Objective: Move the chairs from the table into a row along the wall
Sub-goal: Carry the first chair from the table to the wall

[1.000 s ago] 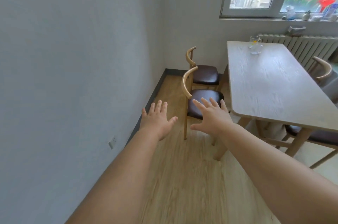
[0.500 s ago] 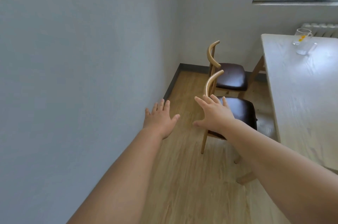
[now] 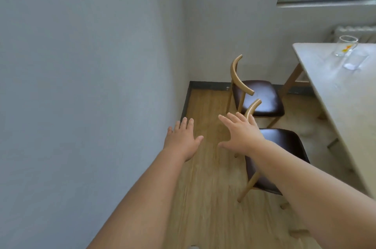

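Note:
Two wooden chairs with dark brown seats stand beside the pale table (image 3: 343, 94), backs toward the left wall. The near chair (image 3: 284, 147) has its curved backrest partly hidden behind my right hand (image 3: 240, 134), which is spread open over the backrest's top; whether it touches the wood I cannot tell. The far chair (image 3: 258, 96) stands close to the back wall. My left hand (image 3: 183, 140) hovers open over the floor, left of the near chair, holding nothing.
The grey wall (image 3: 91, 86) runs along the left with a dark baseboard. A strip of wooden floor (image 3: 205, 197) lies between wall and chairs. A glass mug (image 3: 345, 46) and a tipped clear cup (image 3: 355, 61) sit on the table. A window and radiator are at the back right.
The view has swung left and closer to the chairs. Both hands have moved forward; my right hand now covers the near chair's backrest.

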A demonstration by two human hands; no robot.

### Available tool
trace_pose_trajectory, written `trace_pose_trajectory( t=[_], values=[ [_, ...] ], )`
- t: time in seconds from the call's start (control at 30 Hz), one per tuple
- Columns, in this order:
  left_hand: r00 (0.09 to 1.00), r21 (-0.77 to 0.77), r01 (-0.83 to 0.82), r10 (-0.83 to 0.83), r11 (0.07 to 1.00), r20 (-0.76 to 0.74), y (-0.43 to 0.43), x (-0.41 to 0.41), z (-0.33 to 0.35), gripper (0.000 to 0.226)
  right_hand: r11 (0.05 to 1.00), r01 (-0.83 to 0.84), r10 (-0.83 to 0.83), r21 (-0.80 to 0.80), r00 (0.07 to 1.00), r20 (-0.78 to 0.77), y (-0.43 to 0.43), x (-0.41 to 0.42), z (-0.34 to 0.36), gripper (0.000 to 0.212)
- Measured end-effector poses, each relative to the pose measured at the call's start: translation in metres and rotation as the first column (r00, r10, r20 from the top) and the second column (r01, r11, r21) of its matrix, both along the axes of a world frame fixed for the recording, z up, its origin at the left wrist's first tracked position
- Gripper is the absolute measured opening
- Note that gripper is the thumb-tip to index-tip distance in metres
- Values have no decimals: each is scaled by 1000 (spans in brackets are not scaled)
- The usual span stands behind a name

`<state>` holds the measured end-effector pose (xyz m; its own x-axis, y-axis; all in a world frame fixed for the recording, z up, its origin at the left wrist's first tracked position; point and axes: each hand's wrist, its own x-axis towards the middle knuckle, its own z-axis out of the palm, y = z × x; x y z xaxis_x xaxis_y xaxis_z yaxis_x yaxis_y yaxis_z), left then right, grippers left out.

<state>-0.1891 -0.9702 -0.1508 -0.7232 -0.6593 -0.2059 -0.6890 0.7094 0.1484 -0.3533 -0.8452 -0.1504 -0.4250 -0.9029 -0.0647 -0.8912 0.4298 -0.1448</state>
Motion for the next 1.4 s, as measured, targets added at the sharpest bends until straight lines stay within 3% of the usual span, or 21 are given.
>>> trace_pose_trajectory(
  t=[0.37, 0.73, 0.9, 1.03, 1.23, 1.4],
  values=[
    [984, 13, 173, -172, 985, -44, -132, -154, -19, 69, 978, 209, -209, 2, 978, 13, -96, -124, -30, 89],
    [977, 130, 212, -212, 969, -16, -225, -304, -38, 69, 940, 341, -342, 32, 933, 112, -187, -269, -57, 82],
    [956, 206, 257, -280, 944, 91, -257, -359, -57, 64, 919, 392, -393, 44, 897, 201, -220, -310, -73, 81],
    [944, 269, 284, -318, 920, 90, -284, -420, -70, 60, 859, 509, -497, 48, 811, 309, -241, -349, -86, 79],
    [910, 352, 293, -372, 889, 183, -311, -506, -97, 54, 738, 657, -662, 153, 663, 350, -263, -393, -110, 81],
    [939, 524, 122, -269, 843, 214, -312, -559, -121, 60, 666, 708, -730, 236, 552, 402, -266, -420, -132, 81]
  ],
)
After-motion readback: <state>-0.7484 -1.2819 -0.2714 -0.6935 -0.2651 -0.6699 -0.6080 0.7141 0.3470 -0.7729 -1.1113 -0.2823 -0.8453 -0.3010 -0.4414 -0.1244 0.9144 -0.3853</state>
